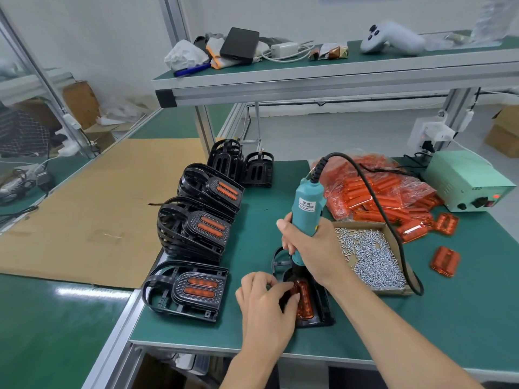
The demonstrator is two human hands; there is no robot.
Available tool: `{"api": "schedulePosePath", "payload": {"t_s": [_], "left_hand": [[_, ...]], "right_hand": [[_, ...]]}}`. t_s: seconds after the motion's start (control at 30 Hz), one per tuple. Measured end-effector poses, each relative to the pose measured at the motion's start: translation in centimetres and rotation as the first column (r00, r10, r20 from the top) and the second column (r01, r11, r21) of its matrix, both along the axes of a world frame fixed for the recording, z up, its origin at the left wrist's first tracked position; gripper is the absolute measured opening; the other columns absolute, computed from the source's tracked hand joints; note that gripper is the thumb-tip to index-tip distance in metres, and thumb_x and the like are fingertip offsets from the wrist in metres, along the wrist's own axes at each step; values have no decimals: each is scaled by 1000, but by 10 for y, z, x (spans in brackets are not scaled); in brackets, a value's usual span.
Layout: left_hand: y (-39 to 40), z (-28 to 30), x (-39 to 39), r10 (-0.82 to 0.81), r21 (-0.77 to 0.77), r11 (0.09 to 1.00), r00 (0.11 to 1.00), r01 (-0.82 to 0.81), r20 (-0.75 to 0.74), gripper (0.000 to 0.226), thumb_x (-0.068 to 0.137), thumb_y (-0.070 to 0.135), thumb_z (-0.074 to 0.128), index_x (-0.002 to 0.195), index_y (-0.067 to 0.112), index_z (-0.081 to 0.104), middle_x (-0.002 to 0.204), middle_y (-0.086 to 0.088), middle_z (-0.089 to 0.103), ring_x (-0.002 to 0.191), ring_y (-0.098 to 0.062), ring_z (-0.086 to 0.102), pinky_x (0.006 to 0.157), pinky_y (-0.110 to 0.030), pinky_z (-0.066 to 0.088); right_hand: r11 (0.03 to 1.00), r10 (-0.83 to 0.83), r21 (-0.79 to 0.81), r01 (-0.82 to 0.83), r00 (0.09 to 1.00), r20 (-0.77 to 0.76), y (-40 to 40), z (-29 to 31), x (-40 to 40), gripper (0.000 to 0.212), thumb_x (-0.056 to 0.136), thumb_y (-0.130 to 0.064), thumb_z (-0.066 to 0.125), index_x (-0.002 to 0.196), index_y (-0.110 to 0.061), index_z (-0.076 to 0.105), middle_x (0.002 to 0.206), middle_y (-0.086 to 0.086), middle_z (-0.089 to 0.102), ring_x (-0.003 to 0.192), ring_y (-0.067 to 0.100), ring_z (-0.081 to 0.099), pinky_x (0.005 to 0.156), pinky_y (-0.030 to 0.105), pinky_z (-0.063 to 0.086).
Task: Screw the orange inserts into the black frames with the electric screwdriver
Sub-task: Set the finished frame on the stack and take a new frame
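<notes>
A black frame (323,310) lies on the green mat near the front edge, with an orange insert (305,303) seated in it. My right hand (311,248) grips the teal electric screwdriver (307,209), held upright with its tip down on the insert's upper end. My left hand (266,299) pinches the insert's left side, steadying it in the frame. The tip itself is hidden behind my fingers.
Stacks of finished frames (196,234) stand to the left, empty black frames (241,161) behind them. A cardboard tray of screws (370,256) sits right of my hand. A bag of orange inserts (387,192), loose inserts (446,262) and a green power unit (466,181) are at the right.
</notes>
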State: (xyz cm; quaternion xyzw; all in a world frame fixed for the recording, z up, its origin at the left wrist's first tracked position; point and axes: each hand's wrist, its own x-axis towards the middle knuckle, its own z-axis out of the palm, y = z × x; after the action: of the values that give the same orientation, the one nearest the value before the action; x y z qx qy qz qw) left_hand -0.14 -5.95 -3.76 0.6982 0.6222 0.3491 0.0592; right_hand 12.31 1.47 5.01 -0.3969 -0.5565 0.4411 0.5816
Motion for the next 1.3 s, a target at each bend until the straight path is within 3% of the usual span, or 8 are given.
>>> {"api": "schedulePosePath", "payload": {"t_s": [0.17,0.33,0.47,0.63,0.77,0.97,1.17,1.3], "left_hand": [[-3,-1,2,-2,40,999,1000,3,-25,21,77,31,87,97,28,82,90,10,48,99,-20,46,80,-38,40],[-4,-2,3,-2,57,998,1000,3,-23,21,76,29,88,97,27,82,89,10,49,98,-20,47,77,-36,42],[-5,-2,4,-34,61,998,999,34,-3,22,80,25,86,101,23,82,90,7,49,94,-20,49,78,-35,49],[-10,0,7,-49,-1,999,998,49,32,23,87,27,80,109,20,79,96,5,49,95,-18,52,72,-31,54],[-3,3,12,-11,-17,1000,1000,12,29,19,89,24,77,108,19,78,99,5,49,97,-16,50,71,-27,51],[26,10,14,-24,-66,998,1000,23,-14,22,96,27,70,114,17,76,102,5,48,102,-16,46,74,-25,47],[30,12,16,-17,50,999,1000,16,10,14,91,28,76,104,22,78,91,9,51,89,-13,45,77,-29,47],[46,35,36,-241,48,969,970,240,6,9,91,31,74,97,25,78,90,9,63,93,-18,53,83,-37,45]], "right_hand": [[999,32,-6,-32,998,48,0,1,1,33,92,-35,72,64,-26,58,56,3,58,60,19,61,67,30,55],[992,123,-29,-122,991,42,0,1,1,22,90,-34,74,74,-21,65,58,6,58,61,19,60,66,27,55],[989,146,8,-146,989,23,0,6,5,22,92,-27,73,77,-14,64,56,7,57,61,23,60,69,35,55],[996,71,59,-60,977,-203,1,23,21,18,86,-26,76,77,-14,66,53,8,51,58,27,56,63,33,51],[997,-41,-77,-9,784,-619,-2,19,52,14,91,-24,71,80,-18,64,53,-3,45,58,16,51,55,26,44],[952,-293,-296,77,511,-808,-16,-28,102,20,100,-33,60,82,-24,58,54,-10,38,62,8,44,54,18,41],[946,-303,-322,39,460,-834,-26,-52,112,27,104,-35,54,80,-25,61,53,-12,36,61,5,45,54,15,40],[954,-263,-300,-14,446,-856,-25,-52,114,27,106,-38,51,83,-26,57,52,-13,34,62,4,43,54,14,38]]}}
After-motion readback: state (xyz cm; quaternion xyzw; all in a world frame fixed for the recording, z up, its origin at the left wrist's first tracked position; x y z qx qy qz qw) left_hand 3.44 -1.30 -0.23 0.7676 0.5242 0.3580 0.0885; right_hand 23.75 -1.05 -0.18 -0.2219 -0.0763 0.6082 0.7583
